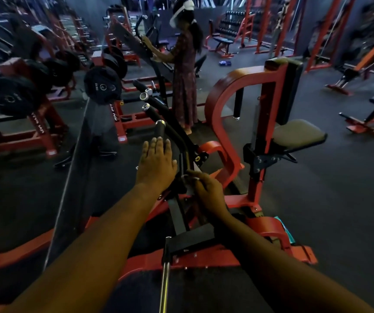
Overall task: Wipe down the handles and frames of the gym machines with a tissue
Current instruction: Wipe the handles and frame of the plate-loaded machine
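A red-framed gym machine [224, 102] with black handle bars [159, 109] stands straight ahead of me. My left hand [155, 162] is stretched out flat with straight fingers, just below the nearest chrome-capped handle [160, 127]. My right hand [208, 190] has its fingers curled round a small pale tissue [190, 187], pressed against the black arm [187, 161] of the machine. Most of the tissue is hidden under my fingers.
A person [184, 71] in a long dress stands beyond the machine, both hands on another machine. A mirror wall [23, 154] runs along the left. Weight plates [102, 83] hang to the left of the handles. A padded seat [298, 134] sits right, with benches farther off.
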